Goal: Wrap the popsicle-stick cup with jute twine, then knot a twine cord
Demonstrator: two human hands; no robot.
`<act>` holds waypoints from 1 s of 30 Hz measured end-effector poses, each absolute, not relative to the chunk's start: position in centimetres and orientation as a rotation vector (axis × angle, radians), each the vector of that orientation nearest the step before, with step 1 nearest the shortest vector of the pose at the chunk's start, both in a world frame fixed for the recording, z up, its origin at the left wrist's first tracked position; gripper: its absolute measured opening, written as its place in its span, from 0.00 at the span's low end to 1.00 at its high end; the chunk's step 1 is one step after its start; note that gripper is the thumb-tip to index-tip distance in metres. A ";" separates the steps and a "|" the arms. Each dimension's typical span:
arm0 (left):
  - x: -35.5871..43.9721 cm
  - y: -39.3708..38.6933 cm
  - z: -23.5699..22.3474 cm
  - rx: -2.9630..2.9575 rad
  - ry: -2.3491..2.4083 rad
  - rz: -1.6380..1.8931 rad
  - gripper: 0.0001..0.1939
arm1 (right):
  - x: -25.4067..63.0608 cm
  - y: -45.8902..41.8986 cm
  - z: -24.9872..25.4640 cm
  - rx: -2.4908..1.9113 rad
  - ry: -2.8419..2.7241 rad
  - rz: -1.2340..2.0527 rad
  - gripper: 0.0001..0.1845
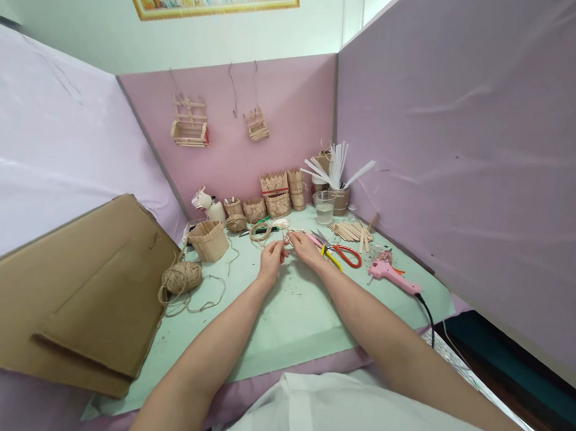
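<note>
Near the middle of the table, my left hand (273, 260) is closed, its fingers curled and pinching. Close beside it on the right, my right hand (303, 247) is also closed, thumb and fingertips pressed together. A thin tan strand that looks like jute twine (285, 237) shows at the fingertips of both hands; much of it is hidden by the fingers. A loose coil of twine (260, 232) lies just beyond my left hand. Scissors with red handles (348, 255) and yellow-handled pliers (333, 260) lie to the right of my right hand.
Left: a twine ball (181, 278), a wooden-stick container (209, 240) and cardboard sheets (102, 302). Right: a pink glue gun (394, 276) with a cord and craft sticks (351, 231). Behind: a cup of water (324, 211) and several small woven-looking baskets (277, 204).
</note>
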State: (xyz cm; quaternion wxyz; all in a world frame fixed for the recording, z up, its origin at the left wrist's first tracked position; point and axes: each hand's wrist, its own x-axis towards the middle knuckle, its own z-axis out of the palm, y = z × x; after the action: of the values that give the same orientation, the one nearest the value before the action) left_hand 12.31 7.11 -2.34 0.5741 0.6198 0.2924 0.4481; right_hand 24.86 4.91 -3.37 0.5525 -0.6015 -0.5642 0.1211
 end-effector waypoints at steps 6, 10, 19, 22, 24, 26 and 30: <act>12.2 6.9 -1.3 1.314 0.562 0.923 0.12 | 24.9 4.9 -3.7 -1.424 -1.440 0.163 0.13; 10.8 7.3 1.1 1.078 0.337 0.703 0.09 | 25.2 4.6 -3.4 -1.637 -1.370 0.145 0.10; 7.5 8.7 4.8 0.668 0.004 0.956 0.09 | 26.5 4.7 -3.4 -1.845 -1.014 0.097 0.11; 8.1 9.4 3.8 0.666 0.130 0.975 0.07 | 26.4 4.7 -3.5 -1.834 -0.993 0.102 0.13; 8.9 9.8 2.7 0.718 0.338 0.969 0.05 | 26.1 4.6 -3.5 -1.791 -1.003 0.124 0.16; 9.8 9.8 1.4 0.847 0.543 0.988 0.06 | 25.7 4.5 -3.3 -1.700 -1.032 0.137 0.17; 11.1 9.3 -1.1 1.159 0.731 1.003 0.13 | 24.8 4.2 -2.7 -1.503 -1.122 0.205 0.12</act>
State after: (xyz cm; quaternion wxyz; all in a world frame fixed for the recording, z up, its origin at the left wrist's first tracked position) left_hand 11.15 9.26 -1.07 0.6606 0.5124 0.3233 0.4433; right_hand 24.85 4.22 -2.67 0.5873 -0.6448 -0.4813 0.0878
